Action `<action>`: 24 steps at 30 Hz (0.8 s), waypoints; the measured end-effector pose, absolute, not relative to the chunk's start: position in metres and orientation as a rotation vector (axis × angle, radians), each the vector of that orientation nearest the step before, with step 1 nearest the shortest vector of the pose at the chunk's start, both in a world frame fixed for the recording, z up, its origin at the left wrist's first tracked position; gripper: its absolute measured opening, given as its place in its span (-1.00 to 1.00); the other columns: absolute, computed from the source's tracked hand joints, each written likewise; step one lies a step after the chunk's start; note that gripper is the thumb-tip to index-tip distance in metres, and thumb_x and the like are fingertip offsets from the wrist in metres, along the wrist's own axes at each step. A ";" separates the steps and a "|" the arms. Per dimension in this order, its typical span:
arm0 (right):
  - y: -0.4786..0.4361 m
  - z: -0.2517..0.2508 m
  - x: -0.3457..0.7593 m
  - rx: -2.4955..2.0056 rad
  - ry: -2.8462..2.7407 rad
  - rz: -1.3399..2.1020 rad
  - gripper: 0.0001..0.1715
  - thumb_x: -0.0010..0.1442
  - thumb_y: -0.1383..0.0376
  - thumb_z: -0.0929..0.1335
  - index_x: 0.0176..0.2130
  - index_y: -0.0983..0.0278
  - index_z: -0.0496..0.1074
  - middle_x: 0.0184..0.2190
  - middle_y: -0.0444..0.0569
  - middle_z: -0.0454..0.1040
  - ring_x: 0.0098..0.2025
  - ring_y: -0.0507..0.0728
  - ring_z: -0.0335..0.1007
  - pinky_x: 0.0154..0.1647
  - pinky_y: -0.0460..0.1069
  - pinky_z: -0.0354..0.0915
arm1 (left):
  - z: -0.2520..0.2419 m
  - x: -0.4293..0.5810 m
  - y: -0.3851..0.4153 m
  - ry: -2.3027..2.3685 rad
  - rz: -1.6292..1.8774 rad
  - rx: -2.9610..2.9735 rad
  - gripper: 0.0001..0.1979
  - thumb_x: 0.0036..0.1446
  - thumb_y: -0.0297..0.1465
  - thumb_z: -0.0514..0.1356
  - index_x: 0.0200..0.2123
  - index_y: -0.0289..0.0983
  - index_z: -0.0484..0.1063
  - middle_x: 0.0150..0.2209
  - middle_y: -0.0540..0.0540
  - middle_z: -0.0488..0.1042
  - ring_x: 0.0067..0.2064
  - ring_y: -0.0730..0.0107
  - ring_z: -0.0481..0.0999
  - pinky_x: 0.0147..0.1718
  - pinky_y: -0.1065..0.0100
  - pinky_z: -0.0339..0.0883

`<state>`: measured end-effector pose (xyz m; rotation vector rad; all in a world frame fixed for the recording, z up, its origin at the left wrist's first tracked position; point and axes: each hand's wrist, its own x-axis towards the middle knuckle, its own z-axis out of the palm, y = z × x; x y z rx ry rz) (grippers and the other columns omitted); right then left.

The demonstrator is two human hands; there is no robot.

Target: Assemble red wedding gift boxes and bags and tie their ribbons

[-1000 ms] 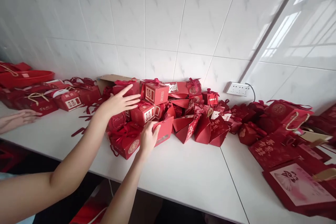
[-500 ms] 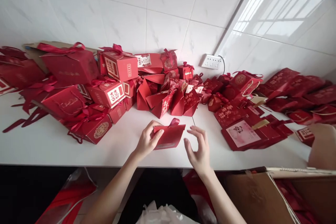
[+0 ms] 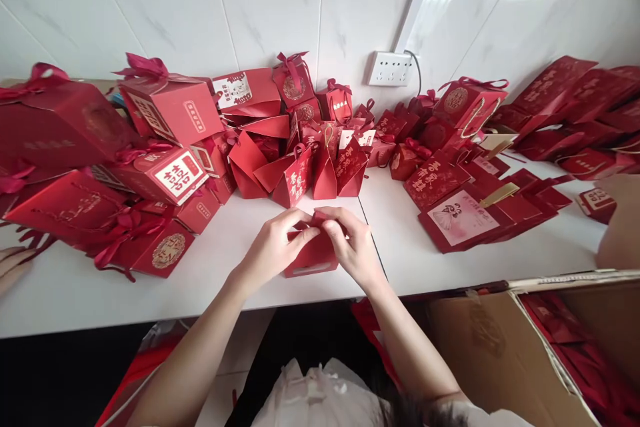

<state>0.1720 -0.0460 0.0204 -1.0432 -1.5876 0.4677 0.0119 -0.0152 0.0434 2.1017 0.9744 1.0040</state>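
Note:
A small red gift box [image 3: 313,259] stands on the white table in front of me, between my two hands. My left hand [image 3: 278,245] is closed on the upper left of the box, thumb toward its top edge. My right hand [image 3: 352,247] is also closed at the top, its fingertips meeting those of the left. A bit of ribbon seems to lie under the fingertips, but most of it is hidden. Just behind stand several red boxes with pointed open flaps [image 3: 295,180].
Ribboned red boxes [image 3: 173,177] are piled at the left, where another person's hand [image 3: 13,268] reaches in. Flat red bags [image 3: 463,217] lie at the right. A cardboard carton [image 3: 480,340] holding red items stands below the table edge. A power strip [image 3: 389,69] is on the wall.
My right hand, open and apart from the box before, has closed on its top beside my left hand. The box now sits more upright. The view has tilted down, and another person's hand shows at left.

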 end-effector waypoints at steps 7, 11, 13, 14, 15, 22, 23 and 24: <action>-0.049 -0.004 0.167 -0.975 -1.407 0.488 -0.84 0.28 0.28 0.31 -0.11 0.20 0.26 -0.32 -0.09 0.43 -0.29 0.07 0.44 -0.24 0.00 0.41 | 0.027 0.027 -0.017 1.047 1.283 2.015 -0.80 0.18 -0.40 0.16 -0.50 -0.26 0.37 -0.51 0.04 0.44 -0.44 0.50 0.45 -0.43 0.51 0.35; -0.050 -0.011 0.158 -1.045 -1.334 0.371 -0.92 0.26 0.32 0.30 -0.31 0.21 0.27 -0.41 -0.12 0.37 -0.37 0.06 0.36 -0.33 -0.02 0.35 | 0.022 0.035 -0.018 1.075 1.414 2.037 -0.76 0.20 -0.42 0.16 -0.53 -0.26 0.34 -0.54 0.04 0.42 -0.48 0.53 0.41 -0.48 0.52 0.30; -0.049 -0.011 0.155 -1.057 -1.315 0.350 -0.86 0.24 0.32 0.32 -0.36 0.21 0.27 -0.46 -0.14 0.34 -0.41 0.05 0.32 -0.38 -0.03 0.31 | 0.018 0.037 -0.018 1.103 1.489 2.069 -0.76 0.21 -0.41 0.15 -0.53 -0.26 0.34 -0.54 0.04 0.42 -0.49 0.54 0.40 -0.50 0.51 0.29; -0.049 -0.011 0.154 -1.058 -1.302 0.347 -0.85 0.23 0.32 0.34 -0.37 0.21 0.26 -0.46 -0.15 0.33 -0.42 0.04 0.32 -0.39 -0.04 0.31 | 0.015 0.038 -0.018 1.115 1.532 2.080 -0.76 0.21 -0.41 0.16 -0.53 -0.26 0.35 -0.54 0.03 0.43 -0.49 0.54 0.40 -0.52 0.52 0.28; -0.049 -0.011 0.154 -1.058 -1.292 0.345 -0.84 0.22 0.33 0.34 -0.37 0.21 0.25 -0.47 -0.15 0.33 -0.43 0.04 0.31 -0.40 -0.04 0.30 | 0.013 0.038 -0.017 1.122 1.579 2.086 -0.76 0.21 -0.41 0.16 -0.53 -0.26 0.35 -0.54 0.03 0.43 -0.49 0.54 0.40 -0.53 0.52 0.27; -0.045 -0.011 0.155 -1.050 -1.331 0.318 -0.85 0.18 0.35 0.33 -0.38 0.21 0.23 -0.48 -0.16 0.32 -0.45 0.03 0.31 -0.42 -0.04 0.31 | 0.011 0.041 -0.016 1.143 1.683 2.084 -0.77 0.16 -0.47 0.21 -0.55 -0.28 0.38 -0.60 0.06 0.37 -0.56 0.59 0.35 -0.57 0.55 0.23; -0.045 -0.012 0.155 -1.040 -1.328 0.309 -0.85 0.17 0.36 0.33 -0.38 0.22 0.23 -0.48 -0.16 0.31 -0.45 0.03 0.30 -0.43 -0.05 0.30 | 0.012 0.041 -0.016 1.148 1.683 2.073 -0.77 0.16 -0.48 0.22 -0.55 -0.28 0.39 -0.61 0.07 0.37 -0.57 0.60 0.34 -0.57 0.54 0.23; -0.044 -0.012 0.154 -1.026 -1.325 0.298 -0.85 0.17 0.37 0.33 -0.38 0.22 0.23 -0.48 -0.16 0.31 -0.45 0.03 0.30 -0.43 -0.05 0.30 | 0.012 0.041 -0.016 1.152 1.680 2.059 -0.78 0.15 -0.49 0.22 -0.56 -0.28 0.40 -0.61 0.07 0.37 -0.57 0.60 0.34 -0.57 0.54 0.23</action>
